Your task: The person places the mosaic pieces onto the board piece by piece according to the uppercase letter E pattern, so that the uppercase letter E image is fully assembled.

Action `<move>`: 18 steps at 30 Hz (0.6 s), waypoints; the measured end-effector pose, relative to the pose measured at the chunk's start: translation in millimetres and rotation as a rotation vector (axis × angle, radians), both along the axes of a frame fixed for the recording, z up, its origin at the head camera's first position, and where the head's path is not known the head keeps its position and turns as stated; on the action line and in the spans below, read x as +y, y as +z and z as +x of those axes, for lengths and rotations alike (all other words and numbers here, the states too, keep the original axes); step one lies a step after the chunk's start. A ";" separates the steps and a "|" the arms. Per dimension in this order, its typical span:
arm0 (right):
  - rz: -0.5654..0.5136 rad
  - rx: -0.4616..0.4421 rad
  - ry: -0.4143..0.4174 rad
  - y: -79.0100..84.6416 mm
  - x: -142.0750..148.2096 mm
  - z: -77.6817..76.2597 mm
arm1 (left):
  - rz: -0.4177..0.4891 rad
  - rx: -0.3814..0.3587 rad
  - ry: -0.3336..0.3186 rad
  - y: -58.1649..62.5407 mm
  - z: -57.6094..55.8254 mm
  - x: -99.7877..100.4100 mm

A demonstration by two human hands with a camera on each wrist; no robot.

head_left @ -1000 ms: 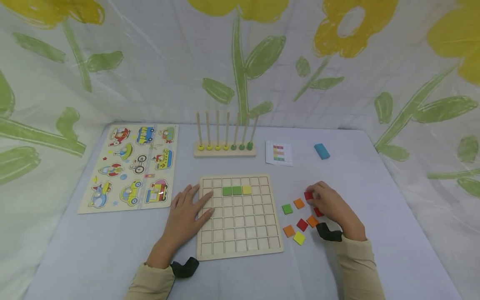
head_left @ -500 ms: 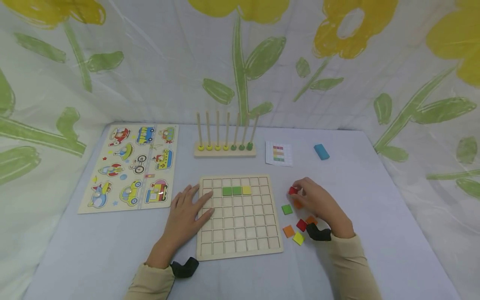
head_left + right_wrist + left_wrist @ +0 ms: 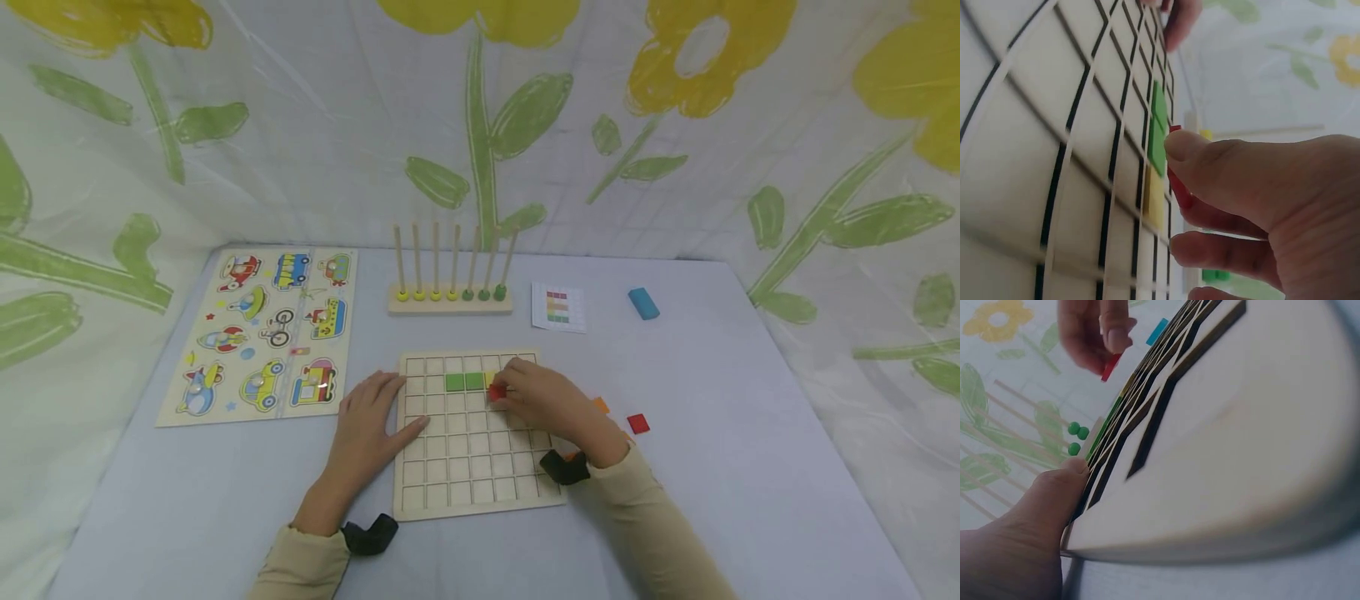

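Observation:
My right hand [image 3: 551,404] pinches a red square tile [image 3: 497,392] over the upper part of a wooden grid board [image 3: 457,450]. In the right wrist view the tile stands tilted between thumb and fingers, apart from the board. Two green tiles [image 3: 464,382] and a yellow tile [image 3: 491,379] lie side by side in one row of cells; the hand partly covers the yellow one. My left hand [image 3: 367,425] rests at the board's left edge, fingers extended, its thumb [image 3: 1054,487] on the board.
Right of the board lie a red tile [image 3: 637,423] and an orange tile [image 3: 600,405]; other tiles are hidden by my right arm. Behind stand a peg rack [image 3: 450,307], a pattern card [image 3: 573,312] and a blue block [image 3: 643,303]. A vehicle puzzle [image 3: 255,337] lies left.
My right hand has carried the red tile leftward from the loose tiles to above the board. My left hand stays at the board's edge, with its index finger drawn back slightly.

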State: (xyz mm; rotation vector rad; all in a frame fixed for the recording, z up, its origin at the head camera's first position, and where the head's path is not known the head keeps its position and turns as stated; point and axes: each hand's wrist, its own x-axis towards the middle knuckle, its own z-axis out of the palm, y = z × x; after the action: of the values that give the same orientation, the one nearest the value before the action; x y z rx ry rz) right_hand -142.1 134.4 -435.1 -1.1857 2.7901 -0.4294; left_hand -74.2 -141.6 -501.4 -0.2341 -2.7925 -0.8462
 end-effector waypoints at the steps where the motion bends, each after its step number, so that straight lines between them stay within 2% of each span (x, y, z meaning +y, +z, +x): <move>1: 0.006 0.002 0.005 -0.3 -4.9 0.2 | 0.001 0.000 0.000 0.4 0.2 0.1; 8: 0.021 -0.016 0.050 -4.5 -31.8 2.7 | -0.004 0.004 -0.006 2.9 1.1 0.3; 13: 0.001 -0.003 0.077 -7.0 -40.0 4.1 | -0.008 -0.001 -0.006 3.0 1.0 0.8; 18: 0.040 0.012 0.087 -7.9 -46.0 4.3 | -0.007 0.002 -0.002 3.1 1.2 0.6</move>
State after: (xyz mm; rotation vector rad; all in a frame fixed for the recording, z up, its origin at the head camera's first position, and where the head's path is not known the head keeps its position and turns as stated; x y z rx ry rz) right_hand -137.8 88.4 -443.1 -1.2996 2.7304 -0.3584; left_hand -72.9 -140.9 -498.4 -0.2387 -2.7945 -0.8365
